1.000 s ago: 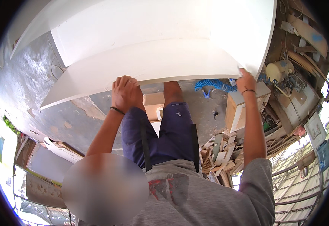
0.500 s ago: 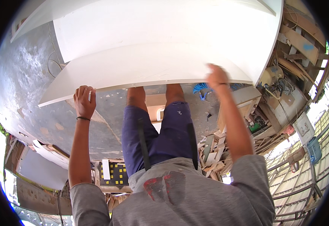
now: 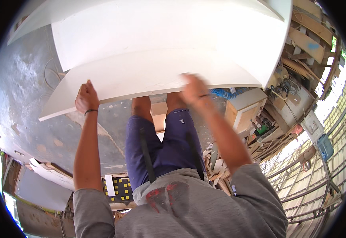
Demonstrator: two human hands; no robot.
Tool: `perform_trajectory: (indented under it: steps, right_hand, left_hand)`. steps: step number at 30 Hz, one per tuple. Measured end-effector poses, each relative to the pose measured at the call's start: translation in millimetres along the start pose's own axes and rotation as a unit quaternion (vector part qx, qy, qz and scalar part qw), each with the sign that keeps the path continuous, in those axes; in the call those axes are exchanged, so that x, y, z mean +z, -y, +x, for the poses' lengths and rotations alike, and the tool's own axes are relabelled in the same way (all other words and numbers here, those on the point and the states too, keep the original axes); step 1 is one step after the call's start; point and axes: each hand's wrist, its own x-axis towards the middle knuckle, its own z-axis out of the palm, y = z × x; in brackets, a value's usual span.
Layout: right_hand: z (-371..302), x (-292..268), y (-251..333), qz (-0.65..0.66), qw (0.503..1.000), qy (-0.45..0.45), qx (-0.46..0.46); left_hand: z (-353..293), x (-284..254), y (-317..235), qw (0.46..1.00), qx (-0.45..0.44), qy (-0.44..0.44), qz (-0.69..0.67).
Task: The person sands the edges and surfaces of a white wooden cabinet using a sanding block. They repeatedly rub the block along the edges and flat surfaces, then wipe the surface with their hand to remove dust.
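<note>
A large white cabinet body (image 3: 161, 25) lies in front of me, and its near white panel (image 3: 141, 73) runs across at thigh height. Over the front edge of that panel, toward its left end, is my left hand (image 3: 87, 98), fingers curled in and closed; whether it grips the edge or something small is hidden. My right hand (image 3: 194, 88) is at the same edge, right of the middle, in front of my right leg. Motion smears its fingers, so what they hold, if anything, does not show.
Grey concrete floor (image 3: 26, 91) spreads to the left. A coiled blue hose (image 3: 224, 93) and a small wooden cabinet (image 3: 240, 107) lie beyond my right arm. Scrap wood (image 3: 276, 139) is heaped at the right. Behind me is a dark board with yellow squares (image 3: 122, 189).
My right hand has swept left along the panel's front edge, from near its right end toward the middle. My left hand has stayed near the left end, its fingers now curled tighter.
</note>
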Motion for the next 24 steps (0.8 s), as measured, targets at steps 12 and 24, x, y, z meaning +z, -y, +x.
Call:
perform_trajectory:
  steps: [12, 24]
  right_hand:
    - [-21.2, 26.5, 116.0, 0.045, 0.984, 0.131, -0.11]
    - [-8.0, -26.1, -157.8, -0.145, 0.977, -0.109, 0.108]
  left_hand:
    - [-0.7, 2.0, 3.1, 1.0, -0.001, -0.021, 0.021]
    - [-1.6, 3.7, 4.2, 1.0, -0.005, -0.025, 0.008]
